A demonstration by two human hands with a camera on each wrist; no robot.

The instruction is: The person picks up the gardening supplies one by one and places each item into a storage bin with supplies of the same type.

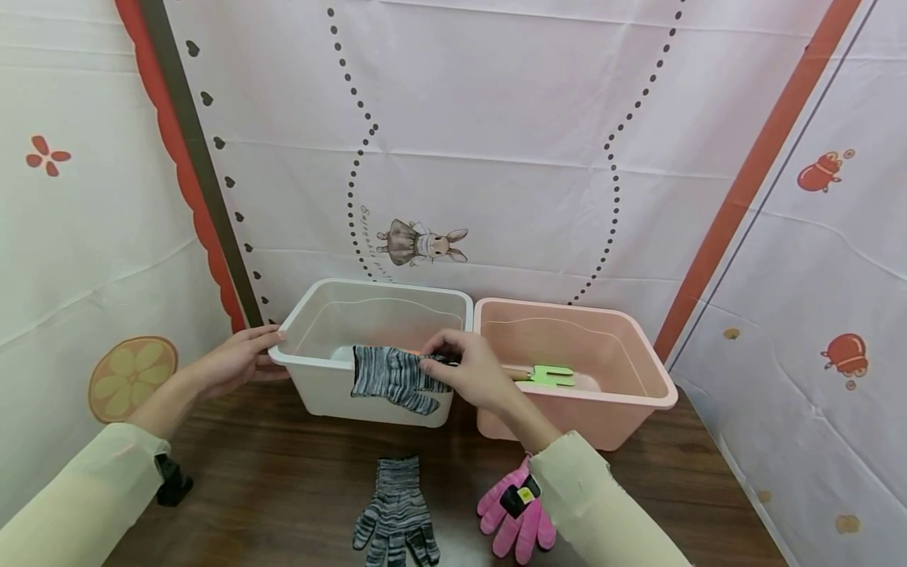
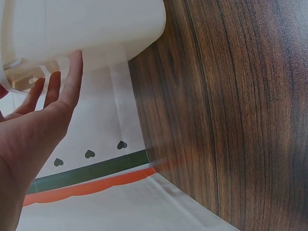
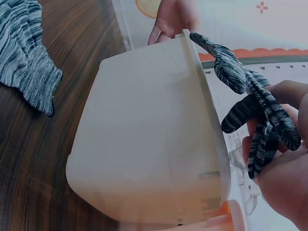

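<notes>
My right hand (image 1: pixel 471 374) pinches a grey-and-black knit glove (image 1: pixel 390 376) by its finger end. The glove hangs across the front rim of a white plastic bin (image 1: pixel 322 394), its cuff to the left; in the right wrist view its fingers (image 3: pixel 236 72) droop beside the rim. My left hand (image 1: pixel 244 358) holds the bin's left rim, thumb on top and the other fingers underneath along the outer wall. A similar knit glove (image 1: pixel 398 504) lies flat on the table in front. To its right lies a pink glove (image 1: pixel 527 531), partly covered by my right sleeve and wrist strap.
A pink plastic bin (image 1: pixel 567 409) stands right beside the white one. Inside it lies a small green garden fork (image 1: pixel 553 376) with a wooden handle. Printed cloth (image 1: pixel 496 94) hangs behind and along both sides of the dark wooden table (image 1: pixel 269 472).
</notes>
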